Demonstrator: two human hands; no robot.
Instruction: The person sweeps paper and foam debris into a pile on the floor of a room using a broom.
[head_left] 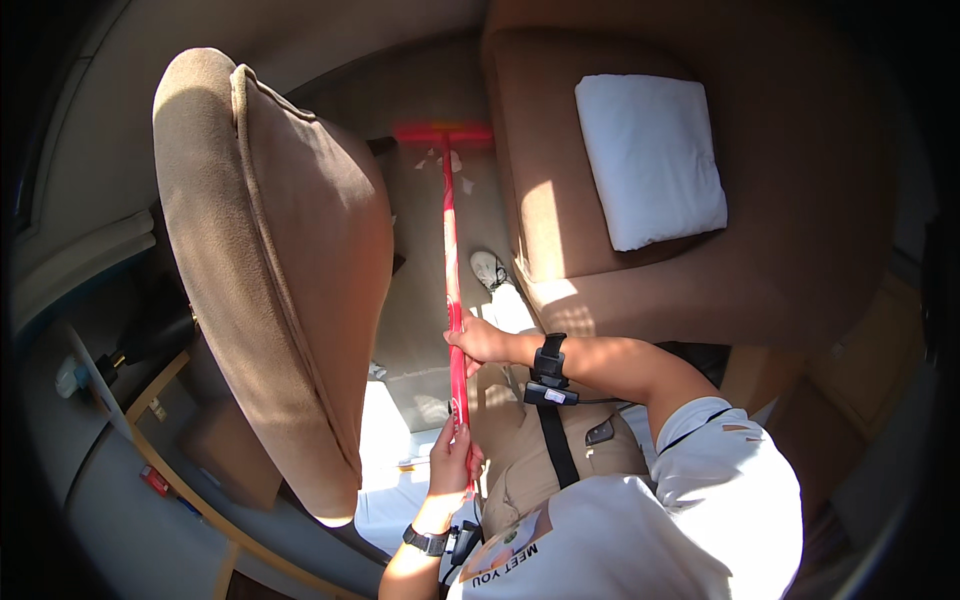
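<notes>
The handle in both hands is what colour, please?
The handle is mostly red, as the head view shows.

The person wears a white short-sleeved T-shirt (625, 545) with dark lettering and a coloured print (518, 535) on it, and beige trousers (512, 475) crossed by a black strap (557, 447). A black band (548, 362) circles the right wrist, beside a small black box (550, 395) trailing a dark cable (600, 401); another black band (425, 541) circles the left. The shoe (487, 269) is white with dark laces.

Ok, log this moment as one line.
left hand: grips red pole, near end | right hand: grips pole, farther along | red crosspiece: far end, blurred | white scraps: on floor, near crosspiece
</notes>
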